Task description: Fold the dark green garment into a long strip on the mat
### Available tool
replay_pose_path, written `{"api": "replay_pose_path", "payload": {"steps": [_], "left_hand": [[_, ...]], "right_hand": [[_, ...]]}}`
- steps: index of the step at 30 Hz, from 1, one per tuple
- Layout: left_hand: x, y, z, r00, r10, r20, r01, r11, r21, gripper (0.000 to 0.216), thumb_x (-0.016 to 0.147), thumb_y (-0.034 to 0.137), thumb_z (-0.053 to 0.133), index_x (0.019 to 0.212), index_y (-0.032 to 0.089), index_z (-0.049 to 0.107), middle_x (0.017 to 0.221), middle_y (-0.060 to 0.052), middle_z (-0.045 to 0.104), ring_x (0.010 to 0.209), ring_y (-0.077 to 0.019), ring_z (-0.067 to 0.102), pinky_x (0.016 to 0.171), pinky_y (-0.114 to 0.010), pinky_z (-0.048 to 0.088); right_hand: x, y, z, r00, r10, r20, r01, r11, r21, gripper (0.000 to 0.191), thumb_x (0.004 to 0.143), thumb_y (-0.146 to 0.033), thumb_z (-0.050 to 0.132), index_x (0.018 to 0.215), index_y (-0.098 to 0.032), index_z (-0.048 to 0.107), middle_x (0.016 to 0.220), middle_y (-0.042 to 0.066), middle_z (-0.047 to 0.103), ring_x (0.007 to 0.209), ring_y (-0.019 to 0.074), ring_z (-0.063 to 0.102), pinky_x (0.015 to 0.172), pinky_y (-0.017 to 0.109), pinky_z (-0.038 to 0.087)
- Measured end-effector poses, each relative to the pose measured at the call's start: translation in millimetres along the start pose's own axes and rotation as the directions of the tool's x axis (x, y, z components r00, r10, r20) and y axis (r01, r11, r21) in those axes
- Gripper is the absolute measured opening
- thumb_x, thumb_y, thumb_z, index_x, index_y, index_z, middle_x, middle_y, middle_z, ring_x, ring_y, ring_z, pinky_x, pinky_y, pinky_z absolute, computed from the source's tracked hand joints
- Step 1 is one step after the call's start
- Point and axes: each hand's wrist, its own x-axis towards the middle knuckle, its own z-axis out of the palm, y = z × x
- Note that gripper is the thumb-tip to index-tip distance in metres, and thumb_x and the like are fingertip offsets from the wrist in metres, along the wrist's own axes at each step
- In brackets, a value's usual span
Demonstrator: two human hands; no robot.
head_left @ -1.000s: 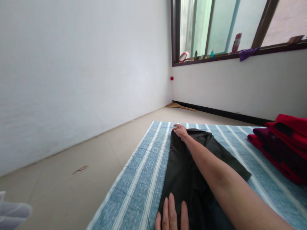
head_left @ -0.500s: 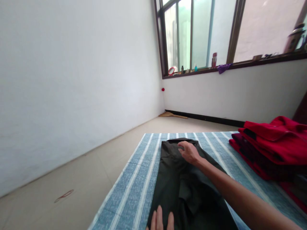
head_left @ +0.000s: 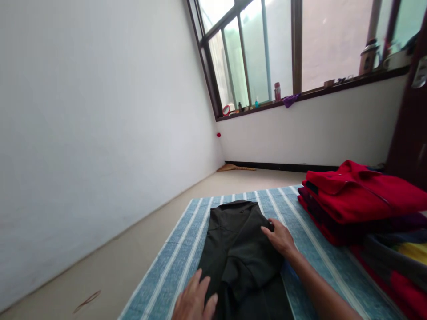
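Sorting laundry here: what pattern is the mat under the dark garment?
Blue with white stripes, clearest in the head view.
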Motion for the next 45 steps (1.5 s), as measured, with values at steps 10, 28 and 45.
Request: {"api": "replay_pose_path", "payload": {"steps": [10,28,45], "left_hand": [[187,57,2,0.997,-0.065,0.042,0.071,0.982,-0.175,0.053,0.093,0.030,0.029,0.141,0.008,0.037,0.152,-0.014,0.026,0.141,-0.0233,0.021,0.113,-0.041,0.023],[214,27,45,0.984,-0.150,-0.099,0.100,0.914,-0.392,0.037,0.094,0.016,0.035,0.126,0.015,0.054,0.135,-0.011,0.052,0.127,-0.0190,0.045,0.109,-0.033,0.033],[276,-17,48,0.898,-0.437,0.061,0.375,0.683,-0.626,0.032,0.089,0.034,0.059,0.116,0.016,0.056,0.114,-0.008,0.059,0.097,-0.0213,0.060,0.081,-0.040,0.053]], "right_hand": [[-5,27,17,0.986,-0.080,-0.148,0.099,0.986,0.133,0.036,0.073,-0.027,0.052,0.107,-0.023,0.064,0.111,0.007,0.067,0.105,0.0251,0.061,0.089,0.034,0.045],[6,33,-32,0.954,0.114,0.278,-0.300,0.307,0.903,0.015,0.054,-0.019,0.068,0.067,-0.020,0.062,0.055,-0.002,0.063,0.047,0.0157,0.057,0.045,0.024,0.042],[7,32,-28,0.930,0.141,0.341,-0.365,0.225,0.903,0.016,0.050,-0.016,0.069,0.064,-0.020,0.062,0.056,-0.003,0.063,0.049,0.0123,0.055,0.049,0.021,0.041]]}}
